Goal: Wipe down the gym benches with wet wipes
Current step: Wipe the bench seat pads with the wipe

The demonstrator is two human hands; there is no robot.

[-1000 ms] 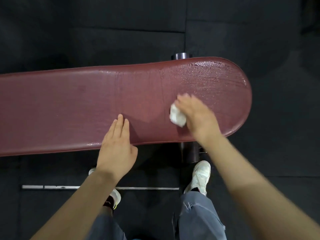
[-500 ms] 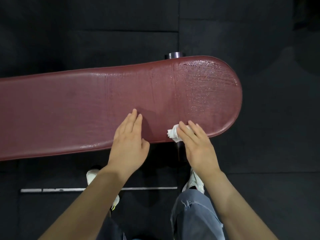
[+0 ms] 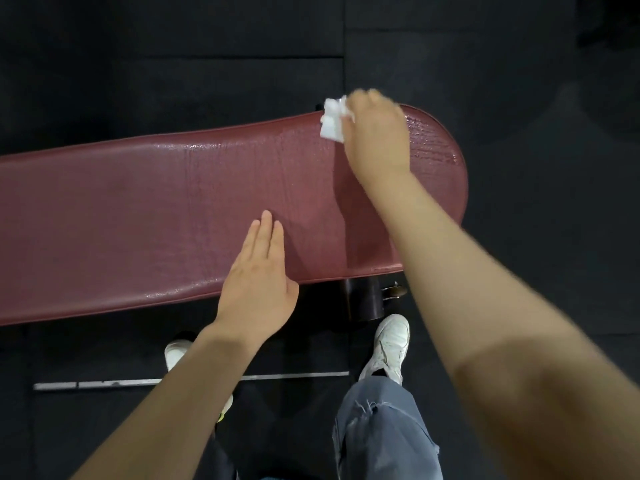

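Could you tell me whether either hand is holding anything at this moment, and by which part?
The right hand grips a bunched white wet wipe at its right side, at the bench pad's far edge. The left hand holds nothing, lying flat on the pad.

Floor: dark rubber mat tiles, seams visible. Metal strip lies flat on floor, partly hidden. Dark cylindrical post stands near right shoe, small metal fitting just beside it. White sneakers: right in full view, left partly hidden. Grey-blue jeans leg, frayed at knee.
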